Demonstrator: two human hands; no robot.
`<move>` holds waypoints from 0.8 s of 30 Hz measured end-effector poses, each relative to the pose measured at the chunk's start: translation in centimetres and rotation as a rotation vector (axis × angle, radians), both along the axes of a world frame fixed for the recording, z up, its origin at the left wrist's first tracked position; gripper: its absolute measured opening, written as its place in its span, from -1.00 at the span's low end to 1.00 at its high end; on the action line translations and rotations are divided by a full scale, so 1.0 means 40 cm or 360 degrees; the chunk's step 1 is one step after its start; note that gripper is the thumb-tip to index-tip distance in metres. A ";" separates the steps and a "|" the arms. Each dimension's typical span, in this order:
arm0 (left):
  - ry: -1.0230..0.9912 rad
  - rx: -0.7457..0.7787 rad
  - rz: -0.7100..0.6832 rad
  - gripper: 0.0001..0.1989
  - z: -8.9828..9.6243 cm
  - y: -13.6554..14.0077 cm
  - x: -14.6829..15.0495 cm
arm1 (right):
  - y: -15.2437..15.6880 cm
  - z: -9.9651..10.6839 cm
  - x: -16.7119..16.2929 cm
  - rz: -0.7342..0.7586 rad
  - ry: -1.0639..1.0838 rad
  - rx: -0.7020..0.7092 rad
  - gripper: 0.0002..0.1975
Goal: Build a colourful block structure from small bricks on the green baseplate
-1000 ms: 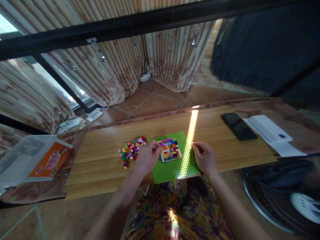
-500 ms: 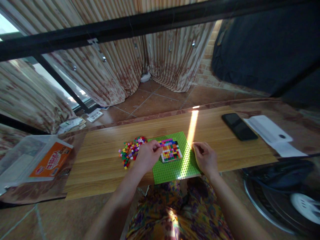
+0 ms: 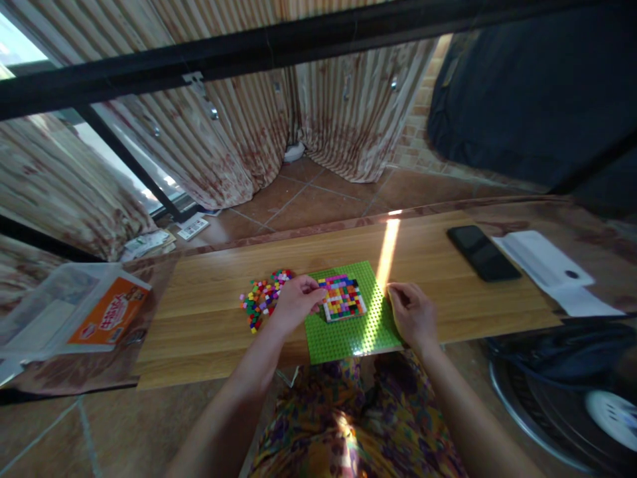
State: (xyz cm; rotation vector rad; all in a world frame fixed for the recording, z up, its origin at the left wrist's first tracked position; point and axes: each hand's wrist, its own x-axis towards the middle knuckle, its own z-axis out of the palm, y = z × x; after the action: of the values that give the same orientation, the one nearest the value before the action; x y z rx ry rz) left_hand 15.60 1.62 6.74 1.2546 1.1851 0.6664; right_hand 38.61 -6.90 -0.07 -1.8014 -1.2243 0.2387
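A green studded baseplate (image 3: 331, 342) lies on the wooden board in front of me. On it sits a block of small multicoloured bricks (image 3: 343, 297), packed in rows with a white edge. My left hand (image 3: 298, 302) is at the left side of this block, thumb and fingertips pinched together; whatever is between them is too small to make out. Curled at the baseplate's right edge is my right hand (image 3: 412, 312), its fingers closed and their contents hidden. Loose coloured bricks (image 3: 259, 302) are piled left of the baseplate, partly behind my left hand.
A black phone (image 3: 482, 252) and a white opened box (image 3: 547, 262) lie to the right. At the left stands a clear plastic tub (image 3: 54, 312) with an orange label. The wooden board (image 3: 199, 345) ends close to my lap.
The view has shifted slightly, moving the scene a little to the right. My left hand stays pinched by the brick block, with its fingertips slightly lower. The right hand keeps its place.
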 end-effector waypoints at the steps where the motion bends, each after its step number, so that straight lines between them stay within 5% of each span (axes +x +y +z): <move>1: -0.0006 -0.0010 -0.0002 -0.84 -0.001 0.001 0.001 | 0.000 0.001 0.000 0.0001 -0.0003 0.0003 -0.73; 24: -0.0143 0.0006 0.0044 -0.70 -0.037 -0.005 0.010 | -0.001 -0.007 0.000 -0.0007 -0.0079 0.0025 -0.70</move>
State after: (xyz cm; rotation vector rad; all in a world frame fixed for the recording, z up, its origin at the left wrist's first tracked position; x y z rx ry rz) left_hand 16.01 1.42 5.25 1.2008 1.1296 0.7381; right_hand 38.60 -6.93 -0.35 -1.8063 -1.2534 0.1821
